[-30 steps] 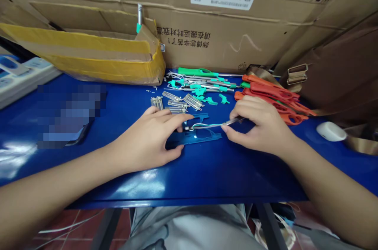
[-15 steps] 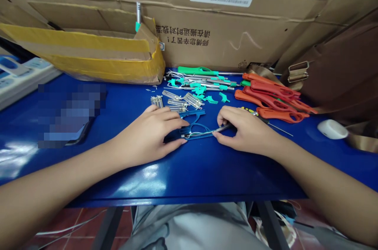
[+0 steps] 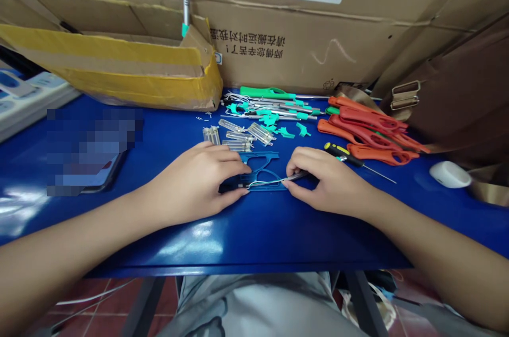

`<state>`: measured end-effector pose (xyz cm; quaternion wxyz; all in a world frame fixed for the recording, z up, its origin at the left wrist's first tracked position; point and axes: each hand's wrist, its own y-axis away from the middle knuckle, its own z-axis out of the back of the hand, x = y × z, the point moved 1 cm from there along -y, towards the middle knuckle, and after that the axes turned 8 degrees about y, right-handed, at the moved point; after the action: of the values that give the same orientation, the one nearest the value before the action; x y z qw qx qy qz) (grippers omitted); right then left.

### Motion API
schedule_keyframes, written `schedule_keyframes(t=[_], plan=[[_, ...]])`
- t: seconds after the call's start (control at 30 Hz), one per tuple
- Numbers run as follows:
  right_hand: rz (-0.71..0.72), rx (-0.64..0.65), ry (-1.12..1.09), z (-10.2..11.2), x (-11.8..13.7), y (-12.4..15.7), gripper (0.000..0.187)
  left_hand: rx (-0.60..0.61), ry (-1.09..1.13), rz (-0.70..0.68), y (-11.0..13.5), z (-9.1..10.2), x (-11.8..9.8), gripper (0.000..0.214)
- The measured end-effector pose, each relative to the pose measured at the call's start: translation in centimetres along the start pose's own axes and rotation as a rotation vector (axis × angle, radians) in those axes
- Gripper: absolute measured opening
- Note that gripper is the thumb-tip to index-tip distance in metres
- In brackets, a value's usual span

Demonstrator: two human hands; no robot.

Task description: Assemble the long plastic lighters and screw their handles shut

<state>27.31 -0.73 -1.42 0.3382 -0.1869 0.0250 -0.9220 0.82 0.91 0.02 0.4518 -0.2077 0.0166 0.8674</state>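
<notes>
A flat blue plastic frame lies on the blue table in front of me. My left hand presses down on its left end, fingers curled over it. My right hand pinches a thin metal tool whose tip meets a bent silver wire lying along the frame's near edge. The two hands sit close together, the frame between them.
Behind the frame lie metal clips, green plastic parts, orange handles and a small screwdriver. A yellow-taped carton is at the back left, a big cardboard box behind, a white object right, a phone left.
My right hand slid left with the metal tool, closing in on the frame. The silver wire, earlier stretched out to the right, now lies along the frame. The left hand stayed put.
</notes>
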Motion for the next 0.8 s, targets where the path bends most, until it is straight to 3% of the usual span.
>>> schedule_keyframes(t=[0.27, 0.5, 0.8], plan=[[0.005, -0.005, -0.052, -0.07, 0.06, 0.12, 0.008, 0.004, -0.014, 0.005, 0.03, -0.07, 0.12, 0.024], [-0.021, -0.005, -0.225, -0.22, -0.25, -0.14, 0.006, 0.015, 0.002, 0.038, 0.09, 0.03, -0.05, 0.023], [-0.08, -0.084, -0.294, -0.28, -0.08, -0.1, 0.007, -0.001, 0.053, 0.087, -0.09, -0.19, -0.17, 0.024]])
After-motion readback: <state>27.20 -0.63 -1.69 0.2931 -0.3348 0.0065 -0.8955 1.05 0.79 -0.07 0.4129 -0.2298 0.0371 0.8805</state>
